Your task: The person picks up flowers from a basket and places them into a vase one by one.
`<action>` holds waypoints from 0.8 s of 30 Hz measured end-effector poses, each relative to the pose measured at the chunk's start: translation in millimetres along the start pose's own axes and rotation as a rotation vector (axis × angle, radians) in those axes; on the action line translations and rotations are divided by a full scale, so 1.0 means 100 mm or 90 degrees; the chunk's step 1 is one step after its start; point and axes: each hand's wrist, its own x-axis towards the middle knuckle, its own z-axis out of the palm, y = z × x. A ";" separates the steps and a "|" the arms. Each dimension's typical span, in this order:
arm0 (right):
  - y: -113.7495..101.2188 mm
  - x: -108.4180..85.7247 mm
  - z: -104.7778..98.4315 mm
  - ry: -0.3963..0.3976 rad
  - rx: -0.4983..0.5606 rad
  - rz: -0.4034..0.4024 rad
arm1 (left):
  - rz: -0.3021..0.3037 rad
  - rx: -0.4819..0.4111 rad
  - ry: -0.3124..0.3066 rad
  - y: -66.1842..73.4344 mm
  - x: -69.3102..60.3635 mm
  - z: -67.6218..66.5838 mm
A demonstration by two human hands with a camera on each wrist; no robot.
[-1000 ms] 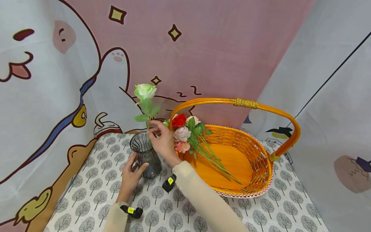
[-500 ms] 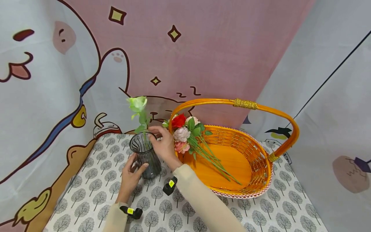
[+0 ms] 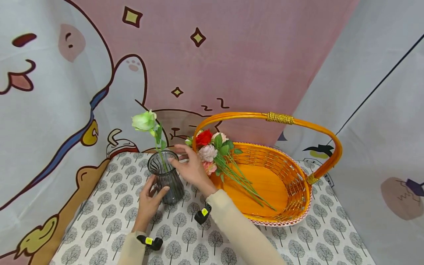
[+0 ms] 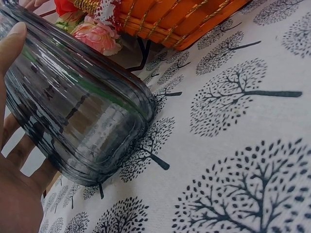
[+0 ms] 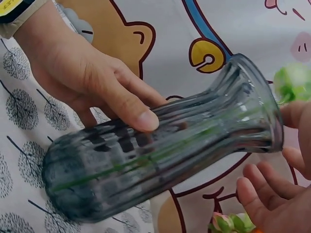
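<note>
L hand (image 3: 149,204) gripped the grey glass vase (image 3: 170,189) round its body, thumb opp. fingers, w/ the pale green rose (image 3: 144,121) stem-down inside, head above that grip & leaning L. R hand (image 3: 192,167), fingers loosely spread, was at the rim above L grip; can't tell if touching. Basket (image 3: 268,180) w/ flower bunch (image 3: 208,152) sat R of both.

Two letters "Z" (image 3: 223,103) on pink backdrop (image 3: 251,66); yellow wrist labels (image 3: 149,240) too small to read.
</note>
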 end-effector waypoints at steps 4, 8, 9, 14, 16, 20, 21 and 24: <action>0.00 -0.03 -0.08 -0.034 -0.013 -0.022 | 0.001 -0.004 0.002 0.00 0.00 0.00; 0.00 -0.07 -0.16 -0.051 -0.043 -0.062 | -0.002 -0.010 0.002 0.01 -0.01 0.00; 0.00 -0.08 -0.18 -0.054 -0.050 -0.065 | -0.002 -0.012 0.003 0.01 -0.02 0.00; -0.02 -0.16 -0.29 -0.069 -0.075 -0.075 | -0.005 -0.013 0.001 0.03 -0.02 -0.01; -0.02 -0.20 -0.33 -0.070 -0.092 -0.083 | -0.006 -0.012 0.001 0.03 -0.03 -0.01; -0.02 -0.25 -0.42 -0.067 -0.115 -0.104 | -0.003 -0.014 0.003 0.04 -0.02 -0.01; -0.01 -0.26 -0.44 -0.063 -0.118 -0.108 | -0.002 -0.015 0.003 0.04 -0.02 0.00; 0.00 -0.29 -0.51 -0.058 -0.121 -0.123 | 0.000 -0.018 0.002 0.04 -0.02 0.00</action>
